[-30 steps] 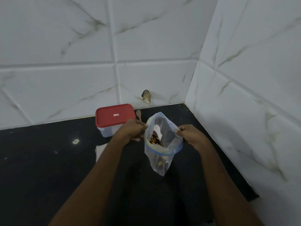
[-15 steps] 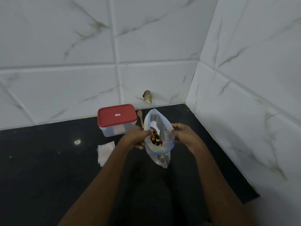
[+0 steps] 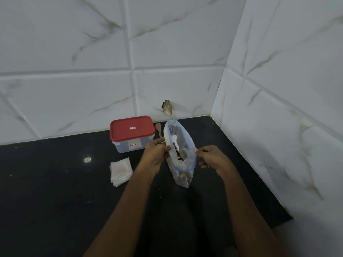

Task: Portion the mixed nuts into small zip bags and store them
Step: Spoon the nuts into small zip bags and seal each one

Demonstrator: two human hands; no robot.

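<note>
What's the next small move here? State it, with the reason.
Probably free the left hand to take the wooden spoon beside it: it and the right hand pinch the large zip bag wide open, nuts show inside, and the small bags lie stacked flat.

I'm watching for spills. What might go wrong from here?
1. The large clear zip bag with a blue seal is held open by pinches at its rim from the left hand and right hand; a slipped pinch could tip the mixed nuts onto the black counter.
2. Both hands are occupied, so reaching the wooden spoon means releasing one side.
</note>
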